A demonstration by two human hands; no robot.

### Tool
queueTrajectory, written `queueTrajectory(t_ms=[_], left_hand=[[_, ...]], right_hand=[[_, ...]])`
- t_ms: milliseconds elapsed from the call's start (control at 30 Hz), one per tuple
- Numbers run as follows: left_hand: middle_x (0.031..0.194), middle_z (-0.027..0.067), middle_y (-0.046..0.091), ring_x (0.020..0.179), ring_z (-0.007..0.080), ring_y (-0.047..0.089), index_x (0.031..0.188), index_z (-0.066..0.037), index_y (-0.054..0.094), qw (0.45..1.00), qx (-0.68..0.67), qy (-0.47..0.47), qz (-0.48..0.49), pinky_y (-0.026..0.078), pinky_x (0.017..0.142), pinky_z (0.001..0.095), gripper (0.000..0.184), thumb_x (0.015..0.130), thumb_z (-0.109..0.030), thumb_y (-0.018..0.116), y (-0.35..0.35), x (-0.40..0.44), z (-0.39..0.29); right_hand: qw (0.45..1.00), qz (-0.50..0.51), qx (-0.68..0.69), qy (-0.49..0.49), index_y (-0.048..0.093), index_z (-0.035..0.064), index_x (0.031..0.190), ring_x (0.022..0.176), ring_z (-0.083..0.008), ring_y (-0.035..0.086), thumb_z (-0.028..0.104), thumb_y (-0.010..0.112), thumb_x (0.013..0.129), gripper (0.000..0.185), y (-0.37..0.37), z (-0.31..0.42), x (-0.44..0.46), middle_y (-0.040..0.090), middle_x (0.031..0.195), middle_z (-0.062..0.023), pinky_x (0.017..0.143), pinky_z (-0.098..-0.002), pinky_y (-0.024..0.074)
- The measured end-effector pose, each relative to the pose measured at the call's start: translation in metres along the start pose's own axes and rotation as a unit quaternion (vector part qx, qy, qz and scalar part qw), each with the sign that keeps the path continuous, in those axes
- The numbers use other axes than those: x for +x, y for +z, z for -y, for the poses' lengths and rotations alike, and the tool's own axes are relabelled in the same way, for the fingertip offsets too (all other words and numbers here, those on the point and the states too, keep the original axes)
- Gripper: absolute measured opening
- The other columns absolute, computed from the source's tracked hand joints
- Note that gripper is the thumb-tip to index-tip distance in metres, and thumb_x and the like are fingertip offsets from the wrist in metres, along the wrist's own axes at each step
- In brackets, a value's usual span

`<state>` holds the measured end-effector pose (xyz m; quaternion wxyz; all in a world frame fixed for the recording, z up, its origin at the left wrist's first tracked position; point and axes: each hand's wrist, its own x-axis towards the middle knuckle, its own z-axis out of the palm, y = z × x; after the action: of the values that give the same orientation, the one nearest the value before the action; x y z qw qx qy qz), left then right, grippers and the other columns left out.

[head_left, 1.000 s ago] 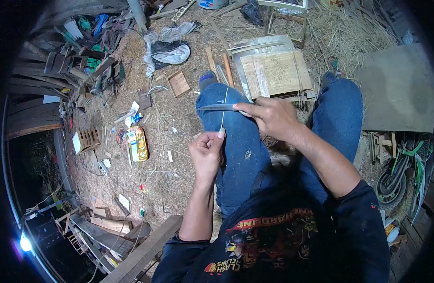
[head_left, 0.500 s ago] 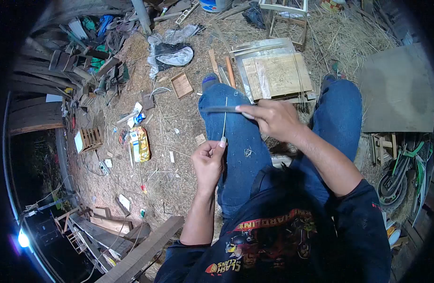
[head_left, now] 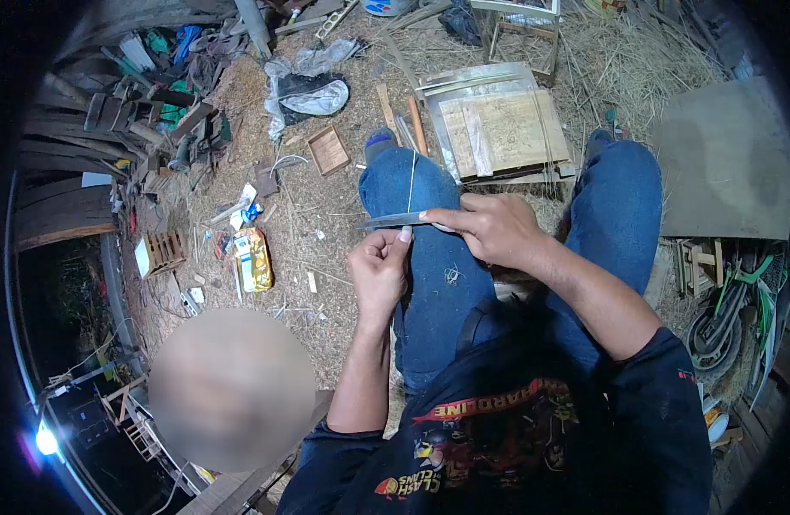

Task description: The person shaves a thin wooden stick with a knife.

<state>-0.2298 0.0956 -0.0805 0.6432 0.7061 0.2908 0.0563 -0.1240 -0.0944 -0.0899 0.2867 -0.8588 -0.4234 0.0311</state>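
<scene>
My right hand (head_left: pixel 498 230) is closed around a knife, whose blade (head_left: pixel 390 221) points left above my thigh. Between the thumb and fingers of my left hand (head_left: pixel 379 273) is pinched a thin pale strip (head_left: pixel 412 182), reaching up past my knee. The blade lies across the strip's lower part, just beyond my left thumb tip. Whether its edge cuts into the strip I cannot tell. A small tangle of shavings (head_left: pixel 451 275) rests on my jeans below the blade.
A wooden board (head_left: pixel 506 129) lies on a metal sheet beyond my knees. Left of me are a small wooden box (head_left: pixel 329 152), a yellow packet (head_left: pixel 254 260) and a slatted crate (head_left: pixel 165 254). A grey panel (head_left: pixel 725 159) stands at right. A blurred patch covers the lower left.
The knife has come down the strip toward my left thumb, and my right hand has moved slightly closer to me. My left hand keeps its pinch. A blurred patch has appeared at lower left.
</scene>
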Motion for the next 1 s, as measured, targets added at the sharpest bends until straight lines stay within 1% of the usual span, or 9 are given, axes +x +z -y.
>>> queueTrajectory(t_ms=[100,167,300,400,467,700,767,933,1000], left_hand=[[0.065,-0.0037,0.060,0.051,0.0020,0.045,0.087,0.000,0.070,1.000,0.013,-0.005,0.014,0.032,0.046,0.0211,0.018,0.094,-0.017,0.071,-0.003,-0.001,0.002],[0.060,-0.0034,0.057,0.045,0.0033,0.043,0.087,-0.001,0.070,0.999,-0.002,-0.038,0.019,0.029,0.041,0.0221,0.019,0.095,-0.018,0.070,-0.004,-0.004,0.002],[0.056,-0.0034,0.054,0.040,0.0044,0.040,0.086,-0.002,0.070,0.999,-0.003,-0.038,0.023,0.027,0.037,0.0231,0.020,0.096,-0.019,0.069,-0.007,-0.010,0.001],[0.057,-0.0039,0.054,0.042,0.0037,0.041,0.086,-0.002,0.069,0.999,-0.007,-0.041,0.019,0.028,0.039,0.0224,0.020,0.096,-0.019,0.069,-0.008,-0.012,0.004],[0.058,-0.0046,0.054,0.044,0.0030,0.041,0.085,-0.002,0.069,1.000,-0.004,-0.015,0.014,0.027,0.040,0.0222,0.020,0.096,-0.018,0.069,-0.008,-0.014,0.007],[0.058,-0.0055,0.053,0.044,0.0026,0.039,0.084,-0.002,0.069,1.000,-0.015,0.000,0.001,0.024,0.041,0.0226,0.019,0.096,-0.017,0.069,-0.006,-0.023,0.007],[0.061,-0.0054,0.055,0.048,0.0017,0.041,0.084,-0.001,0.069,1.000,-0.016,0.001,-0.006,0.027,0.044,0.0217,0.017,0.095,-0.015,0.069,-0.005,-0.024,0.005],[0.067,-0.0060,0.058,0.057,0.0006,0.042,0.085,0.000,0.069,1.000,0.003,0.020,-0.015,0.029,0.050,0.0207,0.015,0.095,-0.012,0.069,-0.001,-0.022,0.008],[0.068,-0.0062,0.058,0.059,0.0004,0.042,0.085,0.000,0.069,0.999,0.013,0.027,-0.013,0.029,0.052,0.0205,0.015,0.095,-0.011,0.069,0.000,-0.021,0.006]], right_hand=[[1.000,-0.009,-0.006,-0.006,0.072,0.0395,0.116,0.061,-0.0257,0.065,0.025,0.063,0.090,0.031,-0.003,0.001,0.000,0.058,0.069,-0.0037,0.051,-0.0418,0.0518],[1.000,-0.017,-0.007,-0.009,0.072,0.0394,0.116,0.060,-0.0255,0.065,0.025,0.064,0.090,0.031,-0.001,0.000,-0.001,0.058,0.069,-0.0035,0.050,-0.0413,0.0515],[0.999,-0.029,-0.011,-0.017,0.072,0.0394,0.115,0.059,-0.0252,0.064,0.026,0.064,0.090,0.029,0.003,-0.003,-0.003,0.056,0.068,-0.0032,0.049,-0.0404,0.0511],[0.999,-0.041,-0.017,-0.027,0.072,0.0397,0.115,0.058,-0.0244,0.064,0.026,0.064,0.090,0.029,0.006,-0.003,-0.004,0.056,0.068,-0.0026,0.048,-0.0398,0.0508],[0.998,-0.046,-0.022,-0.030,0.072,0.0398,0.114,0.058,-0.0238,0.064,0.026,0.065,0.089,0.030,0.007,-0.001,-0.004,0.056,0.068,-0.0024,0.048,-0.0393,0.0509],[0.996,-0.059,-0.053,-0.044,0.072,0.0392,0.116,0.058,-0.0211,0.065,0.024,0.066,0.087,0.033,0.003,0.003,-0.007,0.057,0.069,-0.0013,0.046,-0.0367,0.0514],[0.995,-0.060,-0.056,-0.048,0.071,0.0387,0.117,0.058,-0.0208,0.066,0.023,0.067,0.086,0.034,0.003,0.003,-0.007,0.057,0.069,-0.0013,0.046,-0.0363,0.0516],[0.995,-0.049,-0.067,-0.048,0.070,0.0375,0.119,0.058,-0.0202,0.066,0.021,0.067,0.085,0.038,-0.006,0.006,-0.008,0.058,0.071,-0.0017,0.046,-0.0355,0.0525],[0.991,-0.053,-0.077,-0.094,0.070,0.0384,0.119,0.057,-0.0199,0.066,0.020,0.066,0.085,0.039,-0.007,0.004,-0.009,0.058,0.071,-0.0012,0.046,-0.0352,0.0528]])
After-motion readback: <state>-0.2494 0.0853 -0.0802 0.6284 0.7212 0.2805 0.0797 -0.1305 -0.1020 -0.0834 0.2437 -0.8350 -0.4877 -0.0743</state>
